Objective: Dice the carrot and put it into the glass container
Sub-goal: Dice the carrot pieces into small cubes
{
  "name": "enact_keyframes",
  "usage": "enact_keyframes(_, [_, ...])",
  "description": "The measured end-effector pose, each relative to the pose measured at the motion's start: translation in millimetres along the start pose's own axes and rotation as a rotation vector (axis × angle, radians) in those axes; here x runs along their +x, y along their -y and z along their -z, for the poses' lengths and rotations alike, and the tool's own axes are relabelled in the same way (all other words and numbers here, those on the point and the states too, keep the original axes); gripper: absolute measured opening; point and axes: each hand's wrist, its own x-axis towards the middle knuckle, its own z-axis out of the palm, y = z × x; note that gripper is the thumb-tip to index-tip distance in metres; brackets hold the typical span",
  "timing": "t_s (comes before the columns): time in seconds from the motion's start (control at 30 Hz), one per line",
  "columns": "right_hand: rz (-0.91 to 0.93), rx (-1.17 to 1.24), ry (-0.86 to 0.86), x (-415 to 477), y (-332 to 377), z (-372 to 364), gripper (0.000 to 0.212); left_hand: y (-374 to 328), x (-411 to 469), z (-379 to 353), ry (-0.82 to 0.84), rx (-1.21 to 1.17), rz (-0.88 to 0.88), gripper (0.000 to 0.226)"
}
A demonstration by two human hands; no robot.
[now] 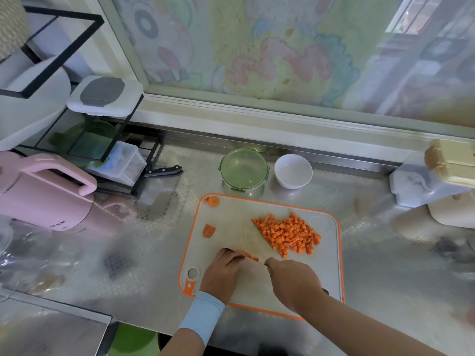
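A white cutting board (231, 217) with an orange rim lies on the steel counter. A heap of diced carrot (289, 233) covers its right half. My left hand (222, 272) holds down a bundle of carrot strips (248, 255) with curled fingers. My right hand (293, 281) grips a knife handle; the blade is almost hidden, right beside the strips. Two carrot ends, one (213, 201) at the far left corner and one (208, 231) nearer, lie on the board's left side. The glass container (243, 172) with a green rim stands empty behind the board.
A white bowl (293, 171) sits right of the container. A pink kettle (43, 194) and a black rack (102, 140) with a second knife (164, 170) stand at the left. White boxes (416, 186) crowd the right edge.
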Motion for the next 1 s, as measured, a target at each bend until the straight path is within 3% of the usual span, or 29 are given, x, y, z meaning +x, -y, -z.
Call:
enact_keyframes(0.2, [0.021,-0.017,-0.036,0,0,0,0.026,0,-3,1,0.036,-0.008,0.051,0.026])
enact_keyframes(0.37, [0.012,-0.025,-0.069,5,3,0,0.023,-10,6,29,-0.168,-0.016,0.043,0.006])
enact_keyframes(0.43, [0.003,-0.021,-0.071,8,4,0,0.022,-14,17,41,-0.206,0.036,0.052,0.014])
enact_keyframes(0.5, [-0.006,-0.022,-0.056,10,4,1,0.022,-16,35,53,-0.087,0.051,0.044,0.033])
enact_keyframes(0.57, [-0.012,-0.019,-0.040,10,4,1,0.021,-21,57,63,0.199,0.051,0.052,0.042])
enact_keyframes(0.63, [-0.011,-0.021,-0.032,11,4,3,0.019,-24,74,64,0.476,0.130,0.018,0.041])
enact_keyframes(0.7, [-0.012,-0.020,-0.028,12,6,4,0.018,-25,83,60,0.632,0.228,-0.026,0.037])
enact_keyframes(0.77, [-0.019,-0.017,-0.021,13,6,6,0.017,-24,86,55,0.702,0.252,-0.001,0.033])
enact_keyframes(1.0, [-0.023,-0.010,-0.014,9,8,11,0.016,-15,86,47,0.721,0.259,0.055,0.031])
